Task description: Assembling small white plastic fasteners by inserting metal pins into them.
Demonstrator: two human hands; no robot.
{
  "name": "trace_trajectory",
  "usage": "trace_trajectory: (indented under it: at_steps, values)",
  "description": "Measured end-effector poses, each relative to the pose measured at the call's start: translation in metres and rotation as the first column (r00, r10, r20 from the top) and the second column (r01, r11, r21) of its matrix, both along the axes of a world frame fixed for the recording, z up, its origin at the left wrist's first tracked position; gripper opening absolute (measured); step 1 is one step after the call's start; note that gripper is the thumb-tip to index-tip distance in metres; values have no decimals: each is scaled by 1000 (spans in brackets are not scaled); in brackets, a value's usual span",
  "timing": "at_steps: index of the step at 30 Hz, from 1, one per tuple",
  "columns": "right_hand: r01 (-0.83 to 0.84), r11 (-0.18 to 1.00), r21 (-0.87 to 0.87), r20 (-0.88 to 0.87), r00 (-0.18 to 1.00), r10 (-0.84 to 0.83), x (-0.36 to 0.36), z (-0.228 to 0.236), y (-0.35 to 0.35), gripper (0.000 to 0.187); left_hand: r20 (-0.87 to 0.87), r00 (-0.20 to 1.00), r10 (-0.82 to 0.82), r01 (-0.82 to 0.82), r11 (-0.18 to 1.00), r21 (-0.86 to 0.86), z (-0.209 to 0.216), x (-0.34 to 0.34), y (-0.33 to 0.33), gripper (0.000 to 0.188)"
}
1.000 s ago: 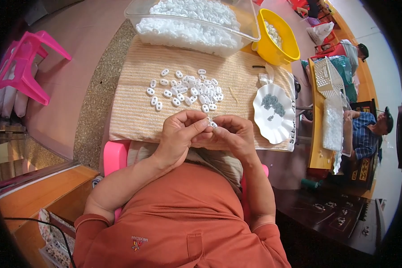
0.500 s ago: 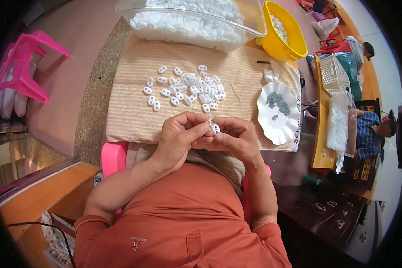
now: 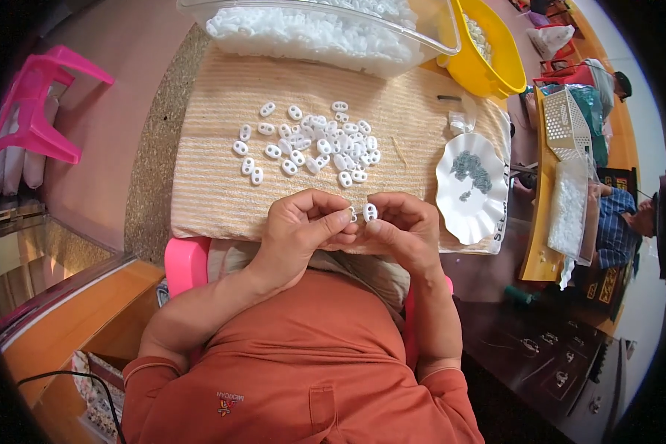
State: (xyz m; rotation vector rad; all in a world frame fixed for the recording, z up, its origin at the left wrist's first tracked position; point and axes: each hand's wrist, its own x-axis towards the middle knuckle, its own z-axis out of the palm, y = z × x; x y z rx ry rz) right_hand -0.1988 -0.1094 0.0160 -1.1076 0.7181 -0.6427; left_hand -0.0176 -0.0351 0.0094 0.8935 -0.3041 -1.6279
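Observation:
My right hand (image 3: 401, 222) pinches a white two-hole cord lock piece (image 3: 371, 212) between thumb and fingertips, its holes turned up. Close beside it, my left hand (image 3: 309, 218) is closed on a small pale part (image 3: 353, 214), mostly covered by the thumb and too small to name. A narrow gap separates the two parts. Beyond my hands, a loose group of similar white two-hole pieces (image 3: 323, 146) lies on the striped towel (image 3: 214, 148). To the right, a white scalloped plate (image 3: 475, 226) carries a heap of tiny grey-green pieces (image 3: 471, 171), perhaps springs.
A clear bin (image 3: 318, 63) full of white parts stands at the far edge, beside a yellow basin (image 3: 499, 70). A pink stool (image 3: 41, 111) is at left. Off to the right, a person in a blue checked shirt (image 3: 616, 226) sits by another table (image 3: 536, 244).
My hands have drawn slightly apart. The white piece in my right hand has moved right, away from the small part in my left. The view has shifted a little.

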Motion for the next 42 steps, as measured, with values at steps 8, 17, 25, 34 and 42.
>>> trace_trajectory:
  at_steps: [8,17,25,34,42]
  values:
    - [17,1000,-18,-23,1000,-18,-2,-1,0,30,14,1000,-9,9,1000,2,0,1,0,14]
    - [-3,994,-108,-85,996,-6,-4,-5,-1,30,6,999,-34,34,999,0,-1,1,0,14]
    - [2,996,-91,-67,998,-8,-1,0,1,31,18,998,-53,53,999,1,-2,1,1,14]
    - [-15,997,-76,-93,996,8,0,3,2,31,10,998,-54,54,999,-1,-1,0,1,14]
    - [-14,1000,-23,-83,997,12,3,8,4,31,26,998,-55,55,998,-18,-1,0,0,13]
